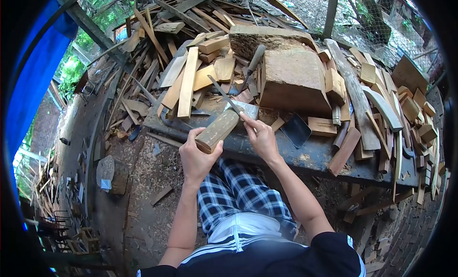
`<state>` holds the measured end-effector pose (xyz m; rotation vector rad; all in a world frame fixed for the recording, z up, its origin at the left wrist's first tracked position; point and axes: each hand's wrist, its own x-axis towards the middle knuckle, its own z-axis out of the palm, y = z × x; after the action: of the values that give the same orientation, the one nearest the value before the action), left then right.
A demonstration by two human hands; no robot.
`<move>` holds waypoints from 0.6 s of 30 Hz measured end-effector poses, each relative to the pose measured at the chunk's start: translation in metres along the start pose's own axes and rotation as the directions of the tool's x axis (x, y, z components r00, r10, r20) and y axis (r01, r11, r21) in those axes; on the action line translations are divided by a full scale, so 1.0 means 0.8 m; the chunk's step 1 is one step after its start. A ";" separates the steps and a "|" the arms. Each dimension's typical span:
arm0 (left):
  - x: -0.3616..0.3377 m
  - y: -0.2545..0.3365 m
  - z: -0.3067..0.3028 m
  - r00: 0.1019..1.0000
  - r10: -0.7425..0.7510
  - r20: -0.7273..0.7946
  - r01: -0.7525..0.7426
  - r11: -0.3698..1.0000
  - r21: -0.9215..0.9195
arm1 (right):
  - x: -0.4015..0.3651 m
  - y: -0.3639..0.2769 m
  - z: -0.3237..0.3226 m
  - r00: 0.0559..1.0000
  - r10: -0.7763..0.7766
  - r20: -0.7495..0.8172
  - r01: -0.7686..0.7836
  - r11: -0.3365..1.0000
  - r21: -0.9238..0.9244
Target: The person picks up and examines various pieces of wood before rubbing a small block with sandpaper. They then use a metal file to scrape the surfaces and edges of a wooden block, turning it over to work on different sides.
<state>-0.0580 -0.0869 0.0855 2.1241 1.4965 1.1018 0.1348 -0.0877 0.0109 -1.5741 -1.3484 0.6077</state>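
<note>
Over the near edge of the dark workbench point(298, 154), a wooden block point(218, 130) slants away toward the far right. The left hand point(192, 158) is closed on its near end, fingers on the left side and thumb on the right. At its far end, the right hand point(261, 139) grips the near end of a narrow dark tool point(222, 92), whose blade points far left; whether blade and block touch, I cannot tell. Just beyond sits a pale grey block point(250, 111). Farther off, to the right, stands a large squared timber point(296, 81), with a wooden-handled tool point(257, 56) at its left. Light-coloured boards point(188, 84) lie far left; a stump point(111, 174) stands on the ground, left.
</note>
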 end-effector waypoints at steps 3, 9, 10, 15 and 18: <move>0.010 0.019 -0.007 0.998 0.056 0.041 -0.053 0.996 -0.075 | 0.003 0.017 0.007 0.996 -0.074 -0.045 0.076 0.995 0.057; 0.028 0.013 -0.020 0.984 0.127 0.127 -0.134 0.990 0.048 | -0.041 -0.045 0.003 0.991 -0.137 0.006 0.134 0.978 0.159; 0.026 0.011 -0.022 0.990 0.042 0.133 -0.046 0.999 0.026 | -0.052 -0.067 -0.008 0.985 -0.148 0.089 0.144 0.988 0.056; 0.022 0.026 -0.017 0.970 0.205 0.127 -0.223 0.964 0.148 | -0.005 0.011 0.006 1.000 0.023 -0.018 -0.019 0.984 0.178; 0.016 0.015 -0.009 0.987 0.138 0.087 -0.146 0.985 0.091 | -0.036 -0.045 -0.006 0.987 -0.157 0.021 0.152 0.978 0.146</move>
<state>-0.0534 -0.0816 0.1027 2.3444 1.4075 0.9943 0.1142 -0.1181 0.0388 -1.3357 -1.4043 0.6219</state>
